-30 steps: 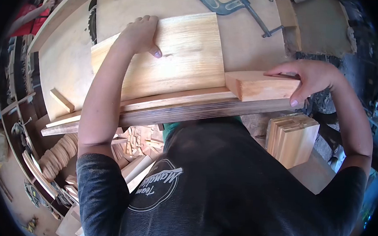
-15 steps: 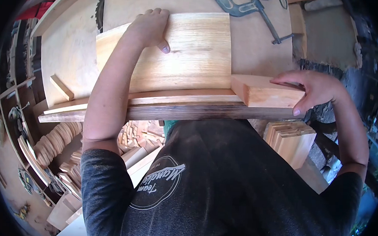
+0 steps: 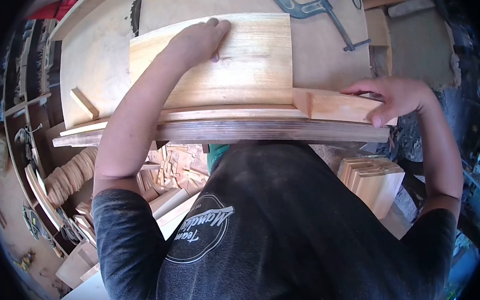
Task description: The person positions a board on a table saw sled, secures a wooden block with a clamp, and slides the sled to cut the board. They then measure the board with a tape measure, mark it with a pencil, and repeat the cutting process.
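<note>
My left hand [image 3: 200, 40] has slid in from the far left corner of the wide board [image 3: 251, 62] and now lies farther along its top, fingers stretched flat toward the far edge and the thumb tucked under, where half a second ago it stuck out plainly. The workbench [image 3: 91, 69] carries everything as before, with the saw blade [image 3: 136, 6] standing in its slot just left of the board. The board lies flat on the bench, its near edge against the long strip at the bench front. The wood block [image 3: 336, 106] sits at the board's near right corner, touching it, and shows less of its top face than earlier. My right hand [image 3: 394, 96] still grips the block's right end, fingers curled over the top, thumb pressed on the near face. My left hand is released, only pressing down.
</note>
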The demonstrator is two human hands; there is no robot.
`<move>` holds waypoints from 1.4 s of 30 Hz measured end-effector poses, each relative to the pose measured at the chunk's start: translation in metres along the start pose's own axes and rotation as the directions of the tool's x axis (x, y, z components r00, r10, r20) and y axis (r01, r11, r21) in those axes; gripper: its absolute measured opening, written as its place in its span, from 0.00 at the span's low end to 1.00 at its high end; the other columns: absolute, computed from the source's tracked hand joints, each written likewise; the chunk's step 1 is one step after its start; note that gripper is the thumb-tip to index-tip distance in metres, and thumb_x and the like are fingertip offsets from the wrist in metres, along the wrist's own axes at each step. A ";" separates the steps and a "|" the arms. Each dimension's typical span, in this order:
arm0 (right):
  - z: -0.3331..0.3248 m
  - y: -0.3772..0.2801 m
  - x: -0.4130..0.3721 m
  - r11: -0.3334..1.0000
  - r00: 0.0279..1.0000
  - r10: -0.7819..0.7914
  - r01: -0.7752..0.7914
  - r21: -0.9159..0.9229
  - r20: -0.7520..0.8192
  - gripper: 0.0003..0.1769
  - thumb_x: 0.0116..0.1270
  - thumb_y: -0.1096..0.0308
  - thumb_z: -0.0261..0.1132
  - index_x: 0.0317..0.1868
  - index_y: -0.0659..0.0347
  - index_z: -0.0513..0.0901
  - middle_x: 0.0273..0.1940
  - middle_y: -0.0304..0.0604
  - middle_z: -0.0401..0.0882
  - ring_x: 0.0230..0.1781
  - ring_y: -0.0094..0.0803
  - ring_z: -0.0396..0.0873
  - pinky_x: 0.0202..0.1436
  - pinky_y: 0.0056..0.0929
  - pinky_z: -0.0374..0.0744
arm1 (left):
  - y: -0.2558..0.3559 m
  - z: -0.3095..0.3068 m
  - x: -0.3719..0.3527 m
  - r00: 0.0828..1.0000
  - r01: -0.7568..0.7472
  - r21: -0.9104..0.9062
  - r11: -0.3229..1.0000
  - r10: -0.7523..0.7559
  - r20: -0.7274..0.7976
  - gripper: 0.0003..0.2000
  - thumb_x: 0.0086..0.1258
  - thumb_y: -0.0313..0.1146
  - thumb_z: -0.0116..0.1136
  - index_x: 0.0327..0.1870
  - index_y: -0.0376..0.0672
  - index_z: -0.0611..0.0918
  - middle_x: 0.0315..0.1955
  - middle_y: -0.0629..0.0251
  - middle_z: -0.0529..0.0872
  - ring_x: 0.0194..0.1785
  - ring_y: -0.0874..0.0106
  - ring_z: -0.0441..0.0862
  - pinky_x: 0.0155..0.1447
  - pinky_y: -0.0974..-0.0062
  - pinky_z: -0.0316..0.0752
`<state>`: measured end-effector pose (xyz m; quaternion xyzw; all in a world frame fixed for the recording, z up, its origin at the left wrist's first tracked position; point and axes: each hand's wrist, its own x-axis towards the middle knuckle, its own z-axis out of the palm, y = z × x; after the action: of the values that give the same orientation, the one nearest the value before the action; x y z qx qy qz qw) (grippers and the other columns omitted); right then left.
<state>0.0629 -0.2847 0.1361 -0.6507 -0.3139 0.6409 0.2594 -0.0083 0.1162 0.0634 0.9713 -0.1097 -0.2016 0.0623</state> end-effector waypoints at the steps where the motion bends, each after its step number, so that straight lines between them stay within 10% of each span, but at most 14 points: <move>1: -0.003 0.004 0.002 1.000 1.000 -0.005 0.005 -0.004 -0.005 0.57 0.51 0.34 0.76 0.72 0.66 0.67 0.66 0.53 0.74 0.67 0.39 0.73 0.69 0.35 0.70 | -0.001 0.000 -0.003 1.000 0.001 0.006 1.000 -0.001 -0.005 0.19 0.62 0.31 0.66 0.54 0.44 0.74 0.49 0.57 0.81 0.55 0.54 0.82 0.56 0.60 0.78; 6: -0.022 0.020 0.016 0.979 0.993 -0.099 0.109 -0.170 0.070 0.59 0.56 0.19 0.59 0.67 0.67 0.73 0.62 0.51 0.78 0.65 0.40 0.75 0.68 0.36 0.71 | 0.003 0.006 -0.014 0.993 -0.087 -0.062 0.994 0.092 0.079 0.05 0.67 0.30 0.58 0.38 0.40 0.78 0.44 0.54 0.81 0.50 0.51 0.82 0.54 0.58 0.78; 12: -0.044 0.029 0.043 0.951 0.982 -0.119 0.156 -0.267 0.147 0.53 0.63 0.19 0.47 0.59 0.63 0.82 0.57 0.50 0.82 0.61 0.41 0.78 0.66 0.36 0.72 | 0.033 0.002 -0.033 0.994 -0.048 -0.031 0.998 0.050 0.092 0.13 0.70 0.40 0.59 0.45 0.40 0.81 0.51 0.54 0.81 0.57 0.52 0.79 0.61 0.56 0.75; 27: -0.056 0.035 0.062 0.982 0.961 -0.125 0.156 -0.109 0.248 0.50 0.62 0.21 0.53 0.55 0.67 0.82 0.54 0.49 0.84 0.60 0.34 0.78 0.67 0.33 0.72 | 0.045 0.007 -0.049 0.998 -0.008 -0.220 0.975 -0.006 -0.065 0.13 0.66 0.37 0.68 0.45 0.41 0.81 0.44 0.58 0.84 0.52 0.59 0.80 0.58 0.64 0.76; 31: -0.057 0.034 0.068 0.985 0.962 -0.127 0.151 -0.085 0.240 0.46 0.65 0.23 0.52 0.51 0.65 0.81 0.54 0.48 0.84 0.59 0.34 0.79 0.66 0.32 0.72 | 0.081 0.009 -0.038 0.992 -0.124 -0.579 0.806 0.102 -0.071 0.14 0.68 0.32 0.65 0.53 0.40 0.82 0.45 0.54 0.87 0.50 0.60 0.85 0.57 0.66 0.79; 42: -0.065 0.034 0.080 0.995 0.956 -0.080 0.092 -0.027 0.283 0.40 0.64 0.27 0.59 0.50 0.60 0.78 0.53 0.46 0.85 0.50 0.31 0.79 0.58 0.34 0.73 | 0.121 0.049 -0.005 0.901 -0.399 -0.666 0.630 0.403 -0.158 0.25 0.57 0.14 0.50 0.58 0.41 0.82 0.50 0.51 0.85 0.58 0.54 0.78 0.65 0.62 0.73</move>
<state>0.1290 -0.2443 0.0599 -0.5437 -0.3883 0.7087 0.2268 -0.0554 -0.0037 0.0411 0.8289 -0.2407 -0.2116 0.4584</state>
